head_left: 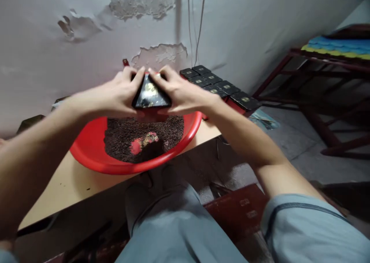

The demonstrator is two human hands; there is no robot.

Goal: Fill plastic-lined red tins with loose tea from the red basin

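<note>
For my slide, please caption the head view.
Left hand and right hand hold a black-topped box over a red basin.

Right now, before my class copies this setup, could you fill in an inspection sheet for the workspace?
Surface: pale tabletop, a few dark specks near its front edge.
Job's things: black-topped box held above a red basin; the basin holds dark loose material with a red and tan patch.
Clutter: black-lidded boxes grouped beyond the basin, to the right.
Hands: left hand and right hand grip the box from opposite sides.
Cables: thin cords hang by the wall.
Surroundings: peeling wall; dark red rack at right.
</note>
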